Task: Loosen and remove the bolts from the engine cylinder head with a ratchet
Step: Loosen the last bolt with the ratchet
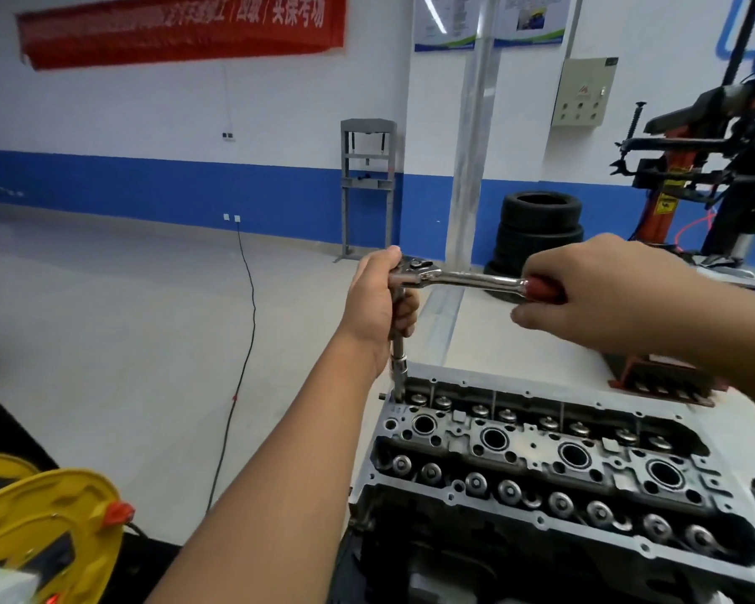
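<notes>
above ribbed grey cylinder head, hands grip chrome ratchet

Place: auto-repair training workshop | Signs: bare engine cylinder head on a stand, stacked tyres by the blue-and-white wall, tyre-changing machine far right, grey shop press, red banner with Chinese characters, yellow cable reel near left.
</notes>
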`<state>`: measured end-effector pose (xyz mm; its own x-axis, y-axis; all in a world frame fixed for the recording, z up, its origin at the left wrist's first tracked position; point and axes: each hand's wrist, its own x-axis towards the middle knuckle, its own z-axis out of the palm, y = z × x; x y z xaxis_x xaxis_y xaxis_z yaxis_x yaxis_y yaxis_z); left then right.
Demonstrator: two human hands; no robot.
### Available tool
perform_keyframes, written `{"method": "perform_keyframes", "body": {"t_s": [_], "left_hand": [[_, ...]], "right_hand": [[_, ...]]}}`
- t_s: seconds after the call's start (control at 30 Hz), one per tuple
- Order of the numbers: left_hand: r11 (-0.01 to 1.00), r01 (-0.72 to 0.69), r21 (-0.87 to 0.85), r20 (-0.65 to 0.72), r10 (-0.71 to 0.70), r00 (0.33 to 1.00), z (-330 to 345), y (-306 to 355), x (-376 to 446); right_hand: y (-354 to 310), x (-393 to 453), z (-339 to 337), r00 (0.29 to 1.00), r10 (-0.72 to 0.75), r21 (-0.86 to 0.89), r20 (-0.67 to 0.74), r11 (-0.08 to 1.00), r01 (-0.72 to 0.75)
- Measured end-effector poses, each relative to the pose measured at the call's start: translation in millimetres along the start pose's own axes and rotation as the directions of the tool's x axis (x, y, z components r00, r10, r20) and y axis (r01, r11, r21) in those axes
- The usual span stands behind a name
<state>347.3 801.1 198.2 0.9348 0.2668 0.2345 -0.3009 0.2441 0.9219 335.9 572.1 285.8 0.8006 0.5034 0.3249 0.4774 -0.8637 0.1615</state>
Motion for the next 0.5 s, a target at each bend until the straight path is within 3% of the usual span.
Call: {"method": "perform_keyframes", "body": {"t_s": [0.17, 0.27, 0.4, 0.5], "left_hand": [[0.997, 0.078, -0.005, 0.023, -0.078, 0.997, 1.7, 8.6, -0.4], [0.998, 0.064, 0.006, 0.032, -0.064, 0.997, 8.8, 7.8, -4.8], [0.998, -0.045, -0.049, 0.009, 0.045, 0.999, 3.4, -2.9, -15.3], [0.993, -0.115, -0.039, 0.010, 0.116, 0.993, -1.6, -7.6, -18.2]], "right_hand": [[-36.8, -41.1, -19.6, 0.990, -0.043, 0.167, 0.137, 0.986, 0.019], [-60.7, -60.7, -13.3, 0.981, -0.076, 0.146, 0.177, 0.988, 0.050], [-55.3, -54.1, -2.4, 0.987, -0.078, 0.059, 0.139, 0.996, 0.070], [-26.6, -20.2, 5.8, 0.998, -0.052, -0.068, -0.018, 0.996, 0.051]]}}
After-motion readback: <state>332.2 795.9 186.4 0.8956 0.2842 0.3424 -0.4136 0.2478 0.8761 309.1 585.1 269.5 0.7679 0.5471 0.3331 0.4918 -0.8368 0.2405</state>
